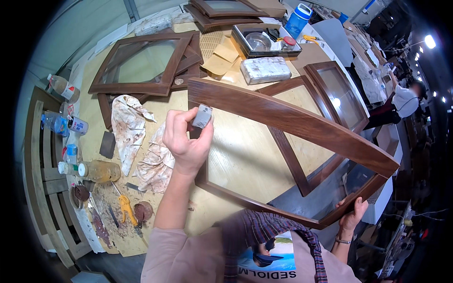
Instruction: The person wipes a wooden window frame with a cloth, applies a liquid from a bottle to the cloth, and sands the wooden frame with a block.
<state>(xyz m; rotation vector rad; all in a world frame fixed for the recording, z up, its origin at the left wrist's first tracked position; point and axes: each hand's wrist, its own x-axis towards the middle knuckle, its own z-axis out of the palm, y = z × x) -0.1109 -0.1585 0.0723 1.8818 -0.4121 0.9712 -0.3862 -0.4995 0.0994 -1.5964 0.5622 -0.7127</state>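
Note:
A dark brown wooden frame (pixel 292 123) stands tilted up off the table, its broad front rail slanting down to the right. My right hand (pixel 351 218) is closed round its lower right corner, with part of the fingers hidden behind the wood. Near the frame's left end, my left hand (pixel 186 141) pinches a small grey block (pixel 202 116), which looks like a sanding block or folded sandpaper. Below this hand lies a stained, crumpled cloth (pixel 153 165); a second stained cloth (pixel 130 132) lies farther left.
More brown frames with panes (pixel 134 87) are stacked at the back left, and others (pixel 337 89) lie at the right. A wrapped white block (pixel 265 70), a black tray (pixel 240 37) and a blue bottle (pixel 298 21) stand behind. Bottles (pixel 100 171) and a yellow-handled tool (pixel 126 210) occupy the left side.

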